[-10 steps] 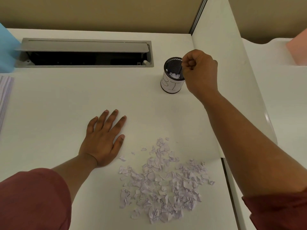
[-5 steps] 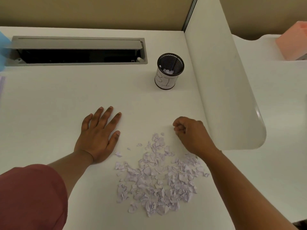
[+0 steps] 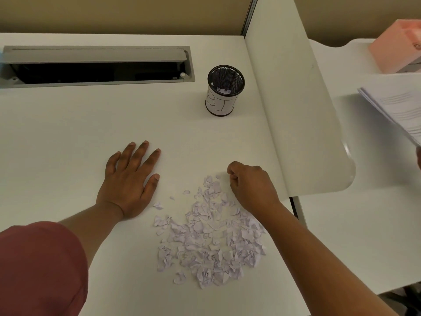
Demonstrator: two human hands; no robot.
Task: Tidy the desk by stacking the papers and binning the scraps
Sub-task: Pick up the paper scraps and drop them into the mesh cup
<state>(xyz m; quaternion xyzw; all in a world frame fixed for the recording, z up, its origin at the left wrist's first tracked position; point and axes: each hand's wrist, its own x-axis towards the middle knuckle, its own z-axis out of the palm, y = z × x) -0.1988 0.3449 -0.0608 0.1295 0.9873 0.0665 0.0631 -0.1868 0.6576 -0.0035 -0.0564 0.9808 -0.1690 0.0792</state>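
A heap of torn paper scraps (image 3: 211,238) lies near the desk's (image 3: 68,124) front edge. The right hand (image 3: 252,185) rests at the heap's far edge with fingers curled; whether it pinches a scrap cannot be told. The left hand (image 3: 131,181) lies flat, fingers spread, just left of the heap. The mesh bin (image 3: 224,91), holding a few scraps, stands toward the back edge beside the divider (image 3: 296,110).

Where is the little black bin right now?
In the head view the black mesh bin stands upright at the far right of the desk, beside the white divider, beyond the scrap pile.
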